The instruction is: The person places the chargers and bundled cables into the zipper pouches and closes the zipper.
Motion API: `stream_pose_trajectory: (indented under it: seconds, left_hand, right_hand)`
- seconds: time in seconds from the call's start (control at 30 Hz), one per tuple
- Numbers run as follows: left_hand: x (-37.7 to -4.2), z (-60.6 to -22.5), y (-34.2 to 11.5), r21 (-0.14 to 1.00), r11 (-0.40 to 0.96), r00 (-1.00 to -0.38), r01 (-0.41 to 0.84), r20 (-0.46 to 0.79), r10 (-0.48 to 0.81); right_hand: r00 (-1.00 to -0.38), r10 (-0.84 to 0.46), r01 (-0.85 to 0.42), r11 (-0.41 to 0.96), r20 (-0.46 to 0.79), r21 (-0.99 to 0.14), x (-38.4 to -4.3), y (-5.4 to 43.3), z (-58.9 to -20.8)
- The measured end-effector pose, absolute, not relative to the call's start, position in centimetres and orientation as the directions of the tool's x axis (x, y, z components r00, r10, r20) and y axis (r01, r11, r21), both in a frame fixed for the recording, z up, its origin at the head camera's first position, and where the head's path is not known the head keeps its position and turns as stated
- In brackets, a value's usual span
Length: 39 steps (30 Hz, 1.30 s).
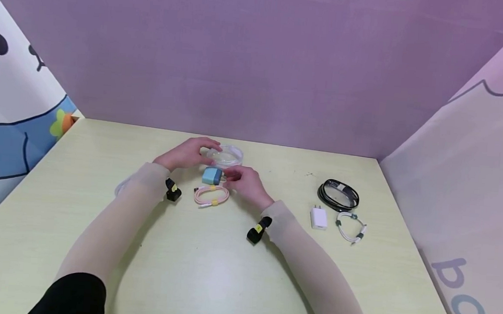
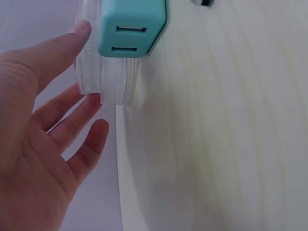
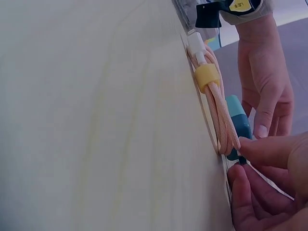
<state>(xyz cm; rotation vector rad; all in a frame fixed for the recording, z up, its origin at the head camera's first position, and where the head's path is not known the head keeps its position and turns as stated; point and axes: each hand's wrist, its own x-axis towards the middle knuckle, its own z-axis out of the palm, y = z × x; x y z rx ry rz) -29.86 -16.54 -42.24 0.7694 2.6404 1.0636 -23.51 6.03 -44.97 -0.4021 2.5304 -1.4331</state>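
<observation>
A clear round plastic case (image 1: 229, 156) lies near the back of the table. My left hand (image 1: 190, 152) curves its thumb and fingers round the case's left side; in the left wrist view the thumb tip lies against the clear wall. Just in front sits a blue charger (image 1: 211, 175), whose two slots show in the left wrist view. My right hand (image 1: 246, 184) has thumb and fingertips closed in at its prong end, on the right. A pink coiled cable (image 1: 211, 196) with yellow ties lies in front of the charger, close to the right thumb.
To the right lie a black coiled cable (image 1: 338, 195), a white charger (image 1: 319, 218) with its prongs away from me, and a white coiled cable (image 1: 351, 228). A greyish thing (image 1: 122, 186) is mostly hidden behind my left forearm. A purple wall (image 1: 239, 79) stands behind the table.
</observation>
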Motion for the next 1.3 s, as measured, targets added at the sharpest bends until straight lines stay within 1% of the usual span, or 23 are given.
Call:
stream_pose_trajectory:
  seconds: [0.47,0.73,0.9,1.13,1.3]
  left_hand:
    - [-29.6,-42.3,-16.7,0.734,0.584,-0.868,0.346,0.014,0.497]
    - [-30.0,-42.4,-16.8,0.745,0.569,-0.866,0.349,0.024,0.500]
    - [-30.2,-42.4,-17.0,0.745,0.577,-0.872,0.335,0.013,0.490]
    - [-30.1,-42.3,-17.0,0.755,0.584,-0.886,0.299,-0.007,0.463]
    - [-30.2,-42.5,-17.0,0.767,0.577,-0.892,0.282,-0.012,0.452]
  right_hand:
    - [-0.954,-0.299,-0.153,0.538,-0.018,-0.829,-23.5,5.3,-44.9]
    - [-0.966,-0.256,-0.126,0.540,-0.020,-0.832,-23.2,6.1,-44.7]
    - [-0.974,-0.225,-0.108,0.530,-0.017,-0.841,-23.3,6.7,-44.6]
    - [-0.983,-0.182,-0.088,0.476,0.000,-0.875,-23.3,7.6,-44.7]
    - [-0.985,-0.174,-0.086,0.475,0.002,-0.876,-23.3,8.0,-44.6]
